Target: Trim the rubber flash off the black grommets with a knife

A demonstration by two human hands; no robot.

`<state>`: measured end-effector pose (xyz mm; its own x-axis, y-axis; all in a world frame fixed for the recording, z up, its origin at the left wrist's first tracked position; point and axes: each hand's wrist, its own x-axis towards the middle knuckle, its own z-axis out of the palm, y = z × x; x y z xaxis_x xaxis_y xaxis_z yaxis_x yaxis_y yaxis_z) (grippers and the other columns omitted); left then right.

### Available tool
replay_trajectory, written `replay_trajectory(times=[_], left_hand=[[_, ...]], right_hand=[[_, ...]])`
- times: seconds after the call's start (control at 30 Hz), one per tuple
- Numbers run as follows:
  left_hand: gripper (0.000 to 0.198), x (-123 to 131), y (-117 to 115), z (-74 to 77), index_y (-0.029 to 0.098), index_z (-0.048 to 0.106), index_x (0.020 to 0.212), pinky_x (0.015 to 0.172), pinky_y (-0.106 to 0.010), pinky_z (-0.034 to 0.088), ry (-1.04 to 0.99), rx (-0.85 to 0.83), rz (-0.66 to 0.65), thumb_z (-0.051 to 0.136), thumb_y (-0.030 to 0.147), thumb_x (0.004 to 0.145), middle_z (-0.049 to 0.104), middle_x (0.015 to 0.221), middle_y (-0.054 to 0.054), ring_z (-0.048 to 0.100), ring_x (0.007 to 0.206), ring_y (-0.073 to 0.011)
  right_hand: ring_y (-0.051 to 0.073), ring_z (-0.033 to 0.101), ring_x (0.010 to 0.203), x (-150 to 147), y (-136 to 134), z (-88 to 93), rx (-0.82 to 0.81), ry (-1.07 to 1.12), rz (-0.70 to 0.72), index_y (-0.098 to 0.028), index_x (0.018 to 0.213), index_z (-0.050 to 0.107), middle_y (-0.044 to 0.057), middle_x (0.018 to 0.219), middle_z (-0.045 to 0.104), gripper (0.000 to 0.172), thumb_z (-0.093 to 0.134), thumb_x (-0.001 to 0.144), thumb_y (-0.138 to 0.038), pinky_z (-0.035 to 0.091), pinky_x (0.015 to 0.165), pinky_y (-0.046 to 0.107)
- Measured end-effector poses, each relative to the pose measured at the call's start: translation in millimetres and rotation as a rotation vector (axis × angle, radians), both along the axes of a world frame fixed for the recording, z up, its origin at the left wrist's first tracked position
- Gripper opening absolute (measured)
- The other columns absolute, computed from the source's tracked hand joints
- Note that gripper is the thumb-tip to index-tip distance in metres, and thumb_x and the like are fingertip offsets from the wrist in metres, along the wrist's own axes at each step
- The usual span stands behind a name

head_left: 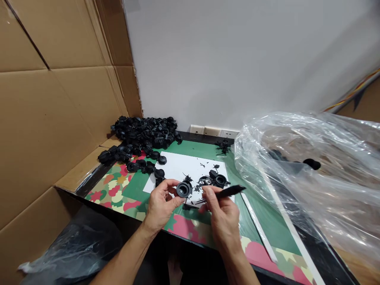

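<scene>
The white sheet (pixel 175 166) lies on the green table (pixel 202 149), which has a patterned near border. Above the sheet's near edge, the left hand (pixel 160 202) grips a round black part (pixel 184 190) between thumb and fingers, its ringed opening turned up and into view. By the sheet's near right corner, the right hand (pixel 223 215) has its fingers closed around a slim black-handled tool (pixel 230 191), whose thin end points left toward the part. On the sheet's right half lie another ringed black part (pixel 220 181) and scattered black shavings (pixel 197 188). Beyond the sheet's far left corner a large heap of black parts (pixel 145 132) is piled up, with a few loose pieces (pixel 149 167) trailing down to the sheet's left edge. A tangle of black scraps (pixel 224 147) sits past its far right corner. To the right of the sheet are a narrow white strip (pixel 259 227) and, farther out, crumpled clear plastic (pixel 252 144). Behind the sheet, low on the wall (pixel 219 59), is a row of sockets (pixel 212 131)
</scene>
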<state>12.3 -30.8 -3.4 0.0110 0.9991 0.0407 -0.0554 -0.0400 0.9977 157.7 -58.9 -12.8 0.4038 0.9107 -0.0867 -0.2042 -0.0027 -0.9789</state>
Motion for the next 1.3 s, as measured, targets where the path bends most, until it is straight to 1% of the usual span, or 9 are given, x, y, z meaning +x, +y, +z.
replay_trajectory(times=[0.1,0.2,0.37,0.47,0.63,0.77,0.93,1.13,1.3], left_hand=[[0.03,-1,0,-1.6,0.016,0.069,0.087,0.063,-0.022,0.047,-0.001,-0.014,0.004,0.08,0.016,0.059,0.068,0.076,-0.003,0.061,0.07,-0.0153],[0.029,0,-2,-0.8,0.016,0.069,0.086,0.059,-0.021,0.046,-0.01,-0.037,-0.009,0.079,0.015,0.058,0.066,0.071,-0.002,0.06,0.066,-0.0144],[0.035,5,-2,2.9,0.015,0.068,0.086,0.049,-0.018,0.04,-0.09,-0.099,-0.069,0.079,0.011,0.054,0.06,0.06,0.003,0.052,0.053,-0.009],[0.035,7,-3,5.7,0.014,0.065,0.084,0.046,-0.016,0.038,-0.141,-0.178,-0.071,0.08,0.01,0.052,0.058,0.057,0.004,0.05,0.05,-0.0074],[0.038,8,-6,8.3,0.016,0.055,0.076,0.04,-0.017,0.042,-0.221,-0.222,-0.085,0.085,0.023,0.053,0.066,0.082,-0.003,0.058,0.052,-0.0093],[0.041,12,-8,7.9,0.016,0.052,0.078,0.041,-0.02,0.046,-0.282,-0.305,-0.2,0.082,0.038,0.06,0.06,0.063,0.002,0.058,0.047,-0.0114],[0.044,14,-6,7.8,0.017,0.058,0.09,0.042,-0.016,0.042,-0.35,-0.248,-0.205,0.085,0.03,0.058,0.065,0.078,-0.001,0.056,0.05,-0.0073],[0.037,-1,0,8.8,0.013,0.068,0.085,0.044,-0.016,0.044,-0.343,-0.158,-0.07,0.085,0.031,0.058,0.069,0.085,-0.006,0.063,0.057,-0.0109],[0.048,-3,0,7.5,0.014,0.072,0.094,0.042,-0.016,0.043,-0.439,-0.238,-0.137,0.086,0.036,0.054,0.071,0.09,-0.011,0.065,0.059,-0.0139]], right_hand=[[0.016,0.057,0.06,14,-7,7.5,0.174,-0.257,0.005,-0.018,0.083,0.067,0.005,0.077,0.065,0.028,0.059,0.082,-0.045,0.048,0.058,0.031],[0.02,0.057,0.072,19,-11,13.2,0.376,-0.563,0.139,-0.021,0.085,0.068,0.005,0.076,0.064,0.013,0.055,0.083,-0.024,0.046,0.065,0.032],[0.016,0.056,0.069,6,-3,7.8,0.519,-0.706,0.282,-0.02,0.088,0.063,0.004,0.079,0.058,0.023,0.046,0.082,-0.008,0.045,0.061,0.027],[0.015,0.054,0.065,0,2,3.5,0.487,-0.678,0.276,-0.02,0.076,0.059,0.002,0.074,0.055,0.015,0.049,0.08,-0.01,0.042,0.058,0.025],[0.013,0.05,0.055,4,3,10.7,0.275,-0.467,0.297,-0.021,0.063,0.056,-0.002,0.062,0.055,0.012,0.057,0.075,-0.017,0.039,0.053,0.025],[0.014,0.05,0.054,2,0,13.7,0.216,-0.394,0.262,-0.021,0.061,0.059,-0.002,0.06,0.057,0.012,0.06,0.073,-0.021,0.039,0.053,0.025],[0.013,0.048,0.056,-3,1,8.8,0.218,-0.311,0.292,-0.02,0.054,0.056,-0.002,0.057,0.055,0.016,0.061,0.069,-0.019,0.038,0.054,0.026],[0.006,0.028,0.04,23,12,6.1,0.048,0.188,-0.048,-0.02,0.063,0.053,-0.009,0.046,0.035,0.026,0.073,0.06,-0.036,0.022,0.04,0.021],[0.009,0.035,0.042,24,9,7.2,0.101,-0.047,0.089,-0.018,0.069,0.062,-0.005,0.05,0.044,0.029,0.065,0.075,-0.046,0.029,0.042,0.023]])
